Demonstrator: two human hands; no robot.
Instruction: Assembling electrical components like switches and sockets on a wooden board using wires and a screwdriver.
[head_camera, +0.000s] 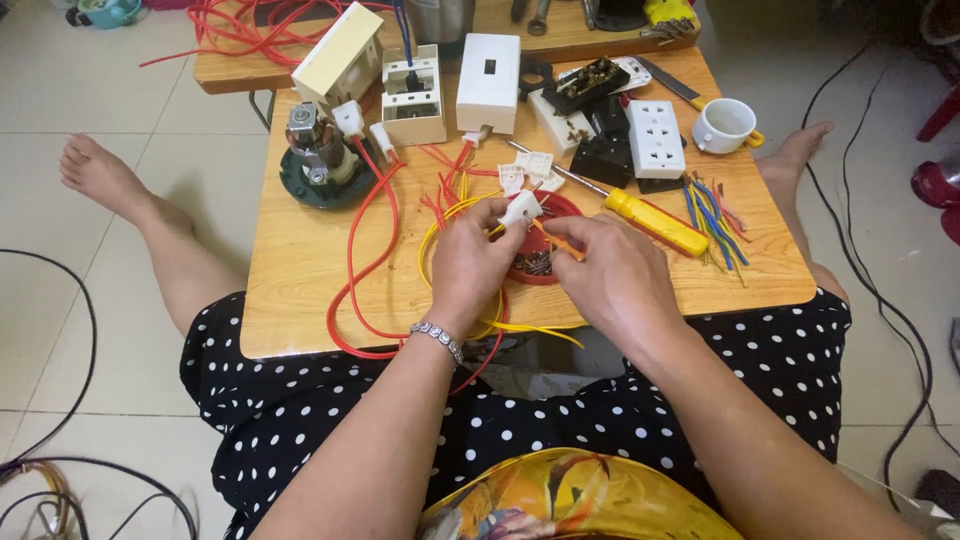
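My left hand (478, 262) pinches a small white plug part (520, 208), fingers clenched round it, held just above the red dish (556, 268) of screws. My right hand (612, 268) grips a thin orange tool (556, 243), tip toward the part. Yellow wire (440, 228) and red wire (362, 262) loop under my hands on the wooden table (300, 270). Wiring looks mid-way: the part isn't closed up, more white pieces (528, 166) lie loose behind. Yellow screwdriver (655, 222) beside. Farther: white socket strip (655, 138), white box (488, 82), cup (726, 124), motor (318, 152).
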